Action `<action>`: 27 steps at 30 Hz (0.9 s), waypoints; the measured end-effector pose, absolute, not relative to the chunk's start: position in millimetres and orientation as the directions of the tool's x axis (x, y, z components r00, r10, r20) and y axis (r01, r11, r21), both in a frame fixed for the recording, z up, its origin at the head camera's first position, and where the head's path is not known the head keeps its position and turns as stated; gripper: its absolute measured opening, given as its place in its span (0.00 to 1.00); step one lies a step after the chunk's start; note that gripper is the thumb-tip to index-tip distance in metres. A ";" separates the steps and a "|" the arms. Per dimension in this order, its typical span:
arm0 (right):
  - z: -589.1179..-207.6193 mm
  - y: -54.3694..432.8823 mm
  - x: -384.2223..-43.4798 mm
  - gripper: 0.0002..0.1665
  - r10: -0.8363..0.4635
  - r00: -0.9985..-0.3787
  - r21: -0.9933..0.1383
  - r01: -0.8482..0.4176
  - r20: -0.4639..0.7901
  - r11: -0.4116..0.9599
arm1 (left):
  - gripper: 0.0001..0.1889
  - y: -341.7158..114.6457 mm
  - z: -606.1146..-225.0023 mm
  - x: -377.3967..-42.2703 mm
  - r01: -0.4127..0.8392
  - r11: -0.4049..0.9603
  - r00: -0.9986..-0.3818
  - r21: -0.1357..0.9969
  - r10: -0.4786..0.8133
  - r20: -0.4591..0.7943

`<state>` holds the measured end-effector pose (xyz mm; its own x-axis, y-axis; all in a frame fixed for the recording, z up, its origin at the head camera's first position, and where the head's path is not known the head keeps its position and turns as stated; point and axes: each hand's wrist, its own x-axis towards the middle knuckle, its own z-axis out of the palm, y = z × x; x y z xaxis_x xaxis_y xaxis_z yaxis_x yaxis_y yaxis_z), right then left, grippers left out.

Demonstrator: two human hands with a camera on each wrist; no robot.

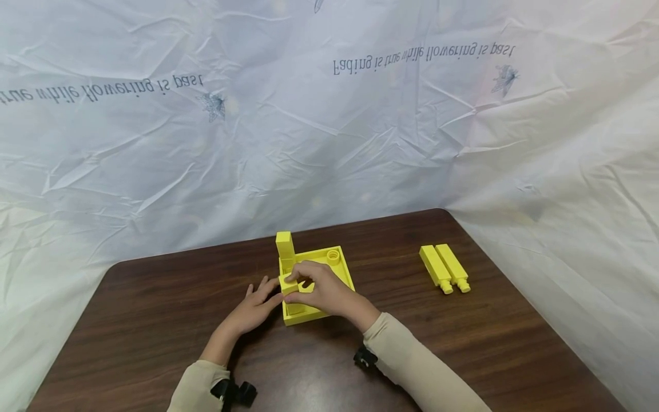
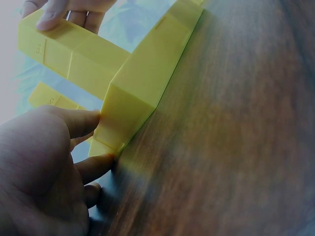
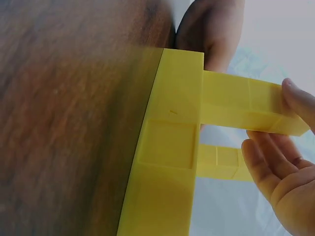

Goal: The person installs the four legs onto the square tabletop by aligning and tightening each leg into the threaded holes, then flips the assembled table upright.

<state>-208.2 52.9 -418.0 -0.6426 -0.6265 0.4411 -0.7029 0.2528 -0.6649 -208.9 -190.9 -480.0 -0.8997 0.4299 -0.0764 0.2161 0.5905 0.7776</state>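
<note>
A yellow square tray-like base (image 1: pixel 309 318) with a raised rim lies flat on the table. Two square yellow posts rise from its left side, a back one (image 1: pixel 285 246) and a front one (image 1: pixel 289 288). My right hand (image 1: pixel 329 290) pinches the upper end of the front post between thumb and fingers; the post stands upright. Against the base's left side, near the front corner, my left hand (image 1: pixel 252 309) presses with extended thumb and fingers. A round threaded socket (image 1: pixel 333 256) shows at the base's back right corner. The front post's lower end is hidden behind the base's wall in both wrist views.
Two more yellow posts, a left one (image 1: pixel 435 268) and a right one (image 1: pixel 453 264), lie side by side on the right of the brown wooden table (image 1: pixel 391 252), threaded ends toward me. White printed cloth (image 1: pixel 329 143) hangs behind and beside the table.
</note>
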 end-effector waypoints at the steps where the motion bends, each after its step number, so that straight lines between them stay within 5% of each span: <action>1: -418.4 52.9 -208.1 0.14 -0.622 -0.646 -0.667 -0.701 0.443 0.253 | 0.34 -190.9 -480.3 -209.4 0.218 0.591 -0.899 0.777 0.431 -0.076; 17: -420.3 47.0 -202.4 0.14 -0.582 -0.632 -0.577 -0.755 0.512 0.311 | 0.35 -191.2 -479.9 -209.4 0.200 0.600 -0.904 0.775 0.418 -0.090; 27: -420.7 51.6 -208.2 0.13 -0.618 -0.670 -0.714 -0.658 0.411 0.239 | 0.35 -191.0 -478.7 -207.9 0.186 0.599 -0.905 0.779 0.412 -0.101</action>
<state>-208.2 51.6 -420.7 -0.6700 -0.6182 0.4109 -0.6583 0.2390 -0.7138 -207.9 -191.0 -478.7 -0.9054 0.4125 -0.1008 0.1864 0.5993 0.7785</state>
